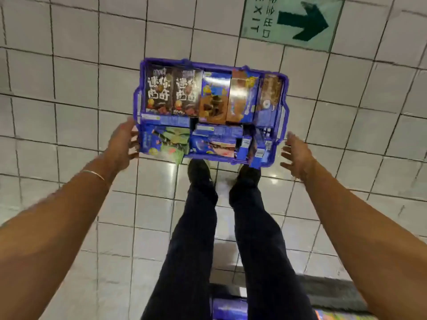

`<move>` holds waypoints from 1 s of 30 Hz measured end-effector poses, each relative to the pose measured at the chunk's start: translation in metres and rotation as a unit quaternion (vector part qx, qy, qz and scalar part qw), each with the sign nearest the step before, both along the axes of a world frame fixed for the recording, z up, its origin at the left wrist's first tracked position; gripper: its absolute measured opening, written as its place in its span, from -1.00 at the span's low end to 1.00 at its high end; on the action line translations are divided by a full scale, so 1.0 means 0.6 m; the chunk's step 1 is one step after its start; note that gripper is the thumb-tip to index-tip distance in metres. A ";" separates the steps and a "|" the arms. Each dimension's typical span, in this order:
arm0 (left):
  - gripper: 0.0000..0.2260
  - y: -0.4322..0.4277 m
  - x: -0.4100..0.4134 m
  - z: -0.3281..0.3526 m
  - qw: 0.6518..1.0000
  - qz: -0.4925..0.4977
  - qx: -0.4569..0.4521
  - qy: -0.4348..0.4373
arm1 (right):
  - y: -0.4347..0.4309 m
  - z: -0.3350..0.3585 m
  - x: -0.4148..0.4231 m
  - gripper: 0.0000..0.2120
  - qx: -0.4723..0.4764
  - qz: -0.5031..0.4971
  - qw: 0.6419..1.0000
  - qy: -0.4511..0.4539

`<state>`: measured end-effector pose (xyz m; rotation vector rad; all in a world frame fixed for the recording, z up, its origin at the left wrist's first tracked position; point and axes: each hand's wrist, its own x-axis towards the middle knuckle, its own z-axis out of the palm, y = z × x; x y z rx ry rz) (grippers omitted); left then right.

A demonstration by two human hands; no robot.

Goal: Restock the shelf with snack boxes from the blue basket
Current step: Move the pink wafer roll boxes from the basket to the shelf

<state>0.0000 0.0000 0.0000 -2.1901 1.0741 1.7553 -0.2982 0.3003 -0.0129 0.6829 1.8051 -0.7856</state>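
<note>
Nearest us, behind the legs, lies a blurred blue shape, perhaps more packaging; we cannot tell. Two legs in dark trousers end in black shoes whose toes reach the near rim of the blue basket.

The basket stands on the white tiled floor, and we see a hand on each side of it. The left hand, with a thin bracelet at the wrist, has its fingers spread at the basket's left end. Motion blur hides whether they touch the rim. The right hand is also spread and grips nothing, just clear of the basket's right end.

Inside the basket, snack boxes fill both rows. Dark and brown boxes lie face up in the far row, and blue and green ones sit in the near row.

Beyond the basket, to the right, a green exit sign with an arrow is set into the floor.
</note>
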 end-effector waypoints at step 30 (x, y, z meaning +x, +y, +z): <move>-0.50 -0.130 -0.068 0.094 0.990 0.103 0.035 0.095 | -0.118 0.120 -0.080 -0.36 -0.083 -0.168 0.980 0.059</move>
